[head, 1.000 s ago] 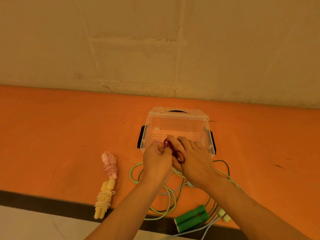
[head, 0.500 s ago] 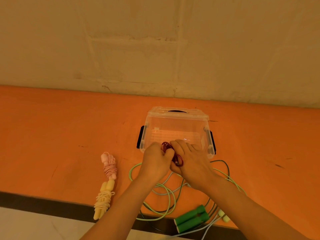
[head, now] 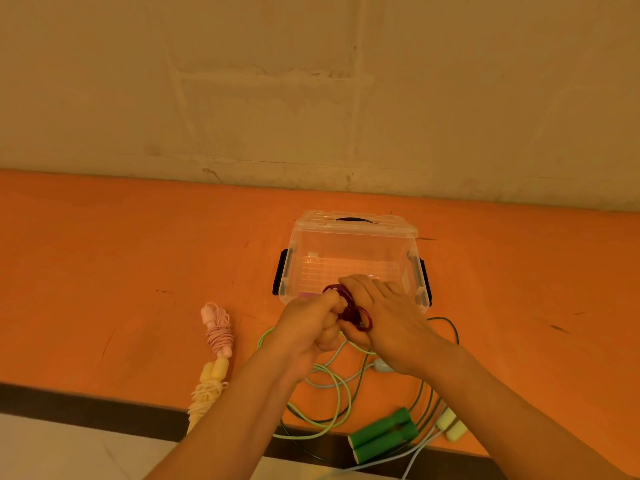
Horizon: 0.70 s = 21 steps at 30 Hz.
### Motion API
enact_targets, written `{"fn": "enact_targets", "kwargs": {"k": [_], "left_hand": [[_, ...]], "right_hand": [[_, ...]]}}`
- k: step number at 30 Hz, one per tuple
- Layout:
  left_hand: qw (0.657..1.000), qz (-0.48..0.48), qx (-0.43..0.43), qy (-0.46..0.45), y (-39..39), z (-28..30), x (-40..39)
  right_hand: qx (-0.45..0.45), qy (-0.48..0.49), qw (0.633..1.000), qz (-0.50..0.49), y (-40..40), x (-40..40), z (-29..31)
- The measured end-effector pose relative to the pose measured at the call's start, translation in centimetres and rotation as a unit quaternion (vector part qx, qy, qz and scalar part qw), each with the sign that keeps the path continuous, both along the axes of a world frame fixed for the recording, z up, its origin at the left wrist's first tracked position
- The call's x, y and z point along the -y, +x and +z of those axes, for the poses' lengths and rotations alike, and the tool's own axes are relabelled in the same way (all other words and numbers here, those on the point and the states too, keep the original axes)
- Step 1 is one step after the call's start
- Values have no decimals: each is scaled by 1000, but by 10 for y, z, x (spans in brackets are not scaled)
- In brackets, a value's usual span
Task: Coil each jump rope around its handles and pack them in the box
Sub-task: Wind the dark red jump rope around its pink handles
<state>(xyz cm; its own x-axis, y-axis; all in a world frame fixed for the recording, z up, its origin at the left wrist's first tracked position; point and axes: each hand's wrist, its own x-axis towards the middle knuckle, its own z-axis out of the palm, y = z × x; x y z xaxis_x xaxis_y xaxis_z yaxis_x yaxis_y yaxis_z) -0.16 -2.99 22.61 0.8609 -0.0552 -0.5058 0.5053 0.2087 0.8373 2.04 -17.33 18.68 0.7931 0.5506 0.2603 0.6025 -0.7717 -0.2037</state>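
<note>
Both hands hold a dark red jump rope (head: 349, 306) coiled into a tight bundle, just in front of the clear plastic box (head: 353, 244). My left hand (head: 308, 327) grips its left end with curled fingers. My right hand (head: 388, 320) wraps over its right side. The rope's handles are hidden inside the hands. The box stands open, its lid propped behind it. A coiled pink rope (head: 218, 329) and a coiled yellow rope (head: 206, 389) lie on the table to the left.
Loose green and pale cords (head: 332, 393) sprawl under my forearms. Two green handles (head: 381, 434) and pale yellow handles (head: 450, 424) lie near the orange table's front edge (head: 86, 405). A plaster wall rises behind the table.
The hands have drawn closer together around the red coil and stayed just in front of the box. The loose cords shifted slightly.
</note>
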Motion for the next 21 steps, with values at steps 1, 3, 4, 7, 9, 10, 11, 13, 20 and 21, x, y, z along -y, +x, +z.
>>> {"fn": "enact_targets", "kwargs": {"k": [1,3,4,7,9,10,11,13,20,21], "left_hand": [[1000,-11,3,-19,-1,0,-1],[997,-50,27,-43,-1,1,-5],[995,-79,47,-35,-1,3,-8],[988,-108,100,48,-4,5,-4],[984,-45,133,109,-5,2,2],[977,-16,156,145,-4,-1,5],[967,2,180,178,-3,-4,7],[957,29,204,203,-2,-6,6],[962,49,197,184,0,-8,2],[959,41,208,187,0,-7,2]], "right_hand": [[-13,3,1000,3,1,2,1],[-41,28,999,11,4,6,5],[-58,45,997,16,5,9,6],[-88,65,994,31,5,14,7],[-95,67,993,32,4,11,7],[-99,80,991,29,3,9,7],[-98,95,990,26,2,8,7],[-83,116,990,25,2,5,10],[-32,128,991,3,6,9,18],[-29,133,991,-6,5,9,18]]}}
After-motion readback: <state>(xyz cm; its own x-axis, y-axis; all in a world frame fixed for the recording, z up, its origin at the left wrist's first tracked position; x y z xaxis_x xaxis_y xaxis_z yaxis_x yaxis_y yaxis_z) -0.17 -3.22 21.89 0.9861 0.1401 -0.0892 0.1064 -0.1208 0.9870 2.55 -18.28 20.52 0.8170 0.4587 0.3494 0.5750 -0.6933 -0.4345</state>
